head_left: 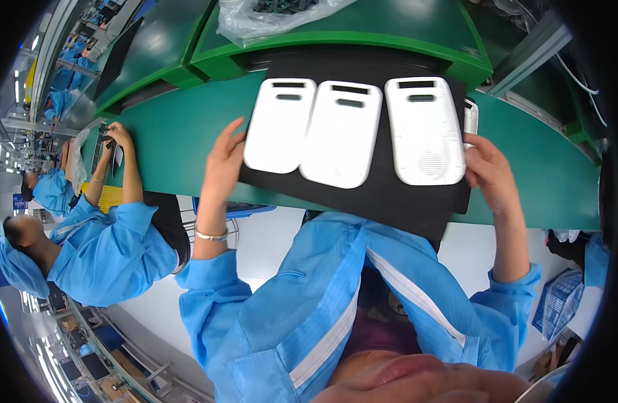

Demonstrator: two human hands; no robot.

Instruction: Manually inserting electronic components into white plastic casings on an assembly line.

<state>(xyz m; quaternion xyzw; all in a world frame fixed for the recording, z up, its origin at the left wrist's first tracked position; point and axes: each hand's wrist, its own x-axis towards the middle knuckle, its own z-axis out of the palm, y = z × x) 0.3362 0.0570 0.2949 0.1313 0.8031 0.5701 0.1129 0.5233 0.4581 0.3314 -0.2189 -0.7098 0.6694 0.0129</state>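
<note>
Three white plastic covers (280,131), each rounded with slots near the top, lie in a row on a black mat (383,168). The left and middle covers touch or nearly touch, and the right cover (426,134) lies apart, with a round patch of small holes low on it. My left hand (221,164) grips the mat's left edge beside the left cover, its fingertips partly hidden. At the opposite edge, my right hand (490,173) has curled fingers closed on the mat's side, close against the right cover. Another white part (471,117) shows partly behind that side.
The mat slants and overhangs the front edge of the green table (168,158). Behind it runs a green raised shelf (349,43) carrying a clear plastic bag (275,20). A co-worker in blue (114,248) works at the left. A blue patterned bag (557,302) stands low on the right.
</note>
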